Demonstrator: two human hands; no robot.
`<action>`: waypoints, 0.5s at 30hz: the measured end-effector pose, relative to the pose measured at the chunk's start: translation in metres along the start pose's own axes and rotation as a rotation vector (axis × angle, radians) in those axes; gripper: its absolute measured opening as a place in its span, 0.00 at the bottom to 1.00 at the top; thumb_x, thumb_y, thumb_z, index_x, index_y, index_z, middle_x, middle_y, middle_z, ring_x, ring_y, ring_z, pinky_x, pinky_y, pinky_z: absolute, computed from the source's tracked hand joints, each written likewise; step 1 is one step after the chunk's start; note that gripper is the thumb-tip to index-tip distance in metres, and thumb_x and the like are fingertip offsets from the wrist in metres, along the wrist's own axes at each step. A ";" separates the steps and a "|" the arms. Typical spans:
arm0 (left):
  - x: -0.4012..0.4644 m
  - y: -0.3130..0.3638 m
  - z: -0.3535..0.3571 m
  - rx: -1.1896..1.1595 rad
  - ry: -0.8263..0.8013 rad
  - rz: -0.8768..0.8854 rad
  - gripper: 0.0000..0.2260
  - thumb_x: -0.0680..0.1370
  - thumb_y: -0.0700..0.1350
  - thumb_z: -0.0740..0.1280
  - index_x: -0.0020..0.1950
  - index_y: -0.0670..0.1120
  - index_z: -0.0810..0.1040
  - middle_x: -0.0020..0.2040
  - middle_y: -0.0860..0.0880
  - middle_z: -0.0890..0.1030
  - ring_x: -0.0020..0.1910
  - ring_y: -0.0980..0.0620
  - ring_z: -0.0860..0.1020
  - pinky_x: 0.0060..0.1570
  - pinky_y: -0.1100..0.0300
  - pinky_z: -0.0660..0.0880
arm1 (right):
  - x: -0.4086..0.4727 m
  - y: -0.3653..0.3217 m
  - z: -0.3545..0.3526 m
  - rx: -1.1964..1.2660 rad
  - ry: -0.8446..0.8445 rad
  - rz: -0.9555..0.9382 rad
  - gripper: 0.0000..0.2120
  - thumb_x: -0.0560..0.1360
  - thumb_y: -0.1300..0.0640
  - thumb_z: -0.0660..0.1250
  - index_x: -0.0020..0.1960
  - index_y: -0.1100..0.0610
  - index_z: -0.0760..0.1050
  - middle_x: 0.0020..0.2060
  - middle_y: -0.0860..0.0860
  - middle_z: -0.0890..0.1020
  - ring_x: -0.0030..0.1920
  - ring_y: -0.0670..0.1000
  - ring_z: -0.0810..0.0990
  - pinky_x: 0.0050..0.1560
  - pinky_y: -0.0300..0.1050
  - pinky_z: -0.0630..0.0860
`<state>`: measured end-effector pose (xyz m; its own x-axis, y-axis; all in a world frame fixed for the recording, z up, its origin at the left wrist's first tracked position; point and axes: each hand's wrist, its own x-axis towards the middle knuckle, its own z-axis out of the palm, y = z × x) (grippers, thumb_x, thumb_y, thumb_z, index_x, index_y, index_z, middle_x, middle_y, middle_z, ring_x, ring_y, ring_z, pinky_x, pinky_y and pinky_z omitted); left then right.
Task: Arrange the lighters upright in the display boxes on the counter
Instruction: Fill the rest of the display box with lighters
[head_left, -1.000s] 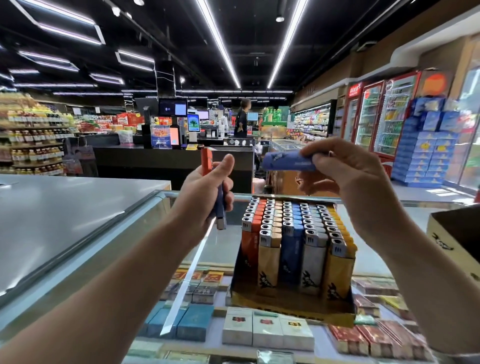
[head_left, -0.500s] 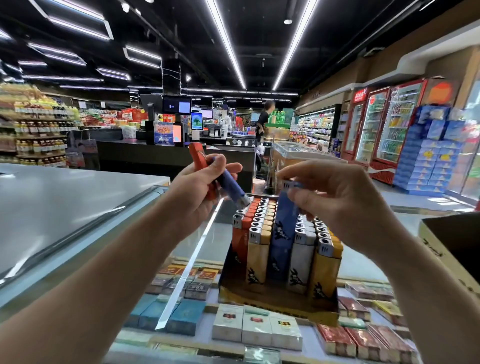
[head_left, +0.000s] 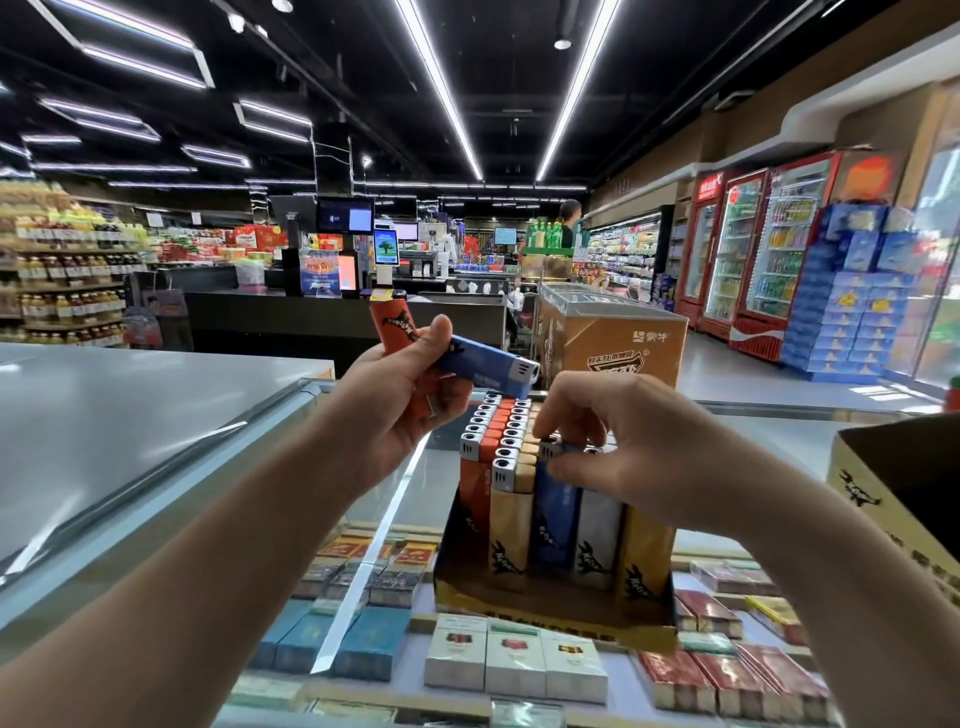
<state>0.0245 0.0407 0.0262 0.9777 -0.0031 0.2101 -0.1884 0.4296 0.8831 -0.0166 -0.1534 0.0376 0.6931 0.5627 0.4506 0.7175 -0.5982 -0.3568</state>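
**Blue lighter goes down into the box; two more wait in the left hand**

The glass-topped display bench (head_left: 249, 467) fills the lower half of the view, with rows of cigarette packs visible under its glass. On it, at about 5 o'clock from the centre of the view, sits the open yellow cardboard display box (head_left: 550, 608), packed with upright plastic lighters in orange, tan, blue, grey and yellow columns. A second, dark-printed cardboard box (head_left: 904, 499) juts in at 3 o'clock.

The change is in the right hand (head_left: 639, 457). A second ago it held a blue plastic lighter (head_left: 556, 514) flat in the air above the box; half a second ago it was tipping that lighter upright; now the lighter stands in the front row at the box's middle, its metal cap nearly level with its neighbours. The fingers (head_left: 571, 470) are curled and pinch the cap from above, seemingly pressing it home. That lighter looks all but placed.

The left hand (head_left: 400, 410), at 11 o'clock from the box, has turned its load meanwhile: it grips an orange plastic lighter (head_left: 392, 327) pointing up and a second blue plastic lighter (head_left: 491, 366) angled toward 3 o'clock, thumb clamped across both. These two are probably the next to go in.
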 end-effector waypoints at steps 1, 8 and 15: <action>0.000 0.000 0.000 -0.003 0.004 -0.002 0.10 0.72 0.47 0.68 0.45 0.41 0.72 0.29 0.47 0.80 0.25 0.53 0.77 0.28 0.62 0.76 | 0.000 0.000 -0.001 0.017 -0.010 0.010 0.13 0.69 0.62 0.73 0.40 0.46 0.73 0.35 0.46 0.77 0.39 0.43 0.74 0.40 0.35 0.70; -0.003 0.002 0.003 -0.084 -0.046 -0.015 0.11 0.68 0.45 0.67 0.46 0.42 0.72 0.36 0.44 0.84 0.33 0.50 0.83 0.30 0.61 0.78 | 0.002 0.003 0.002 0.009 -0.069 0.041 0.08 0.69 0.63 0.73 0.42 0.52 0.79 0.44 0.49 0.78 0.45 0.48 0.75 0.46 0.44 0.73; -0.007 0.004 0.004 -0.080 -0.148 0.018 0.12 0.68 0.42 0.66 0.51 0.44 0.76 0.44 0.41 0.84 0.40 0.49 0.84 0.33 0.61 0.79 | 0.003 0.005 0.003 0.006 0.127 0.038 0.02 0.72 0.55 0.68 0.41 0.50 0.77 0.37 0.44 0.77 0.39 0.41 0.74 0.41 0.33 0.72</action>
<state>0.0163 0.0386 0.0297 0.9487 -0.1255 0.2902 -0.1918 0.5010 0.8439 -0.0109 -0.1531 0.0351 0.7058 0.4626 0.5365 0.6916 -0.6138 -0.3807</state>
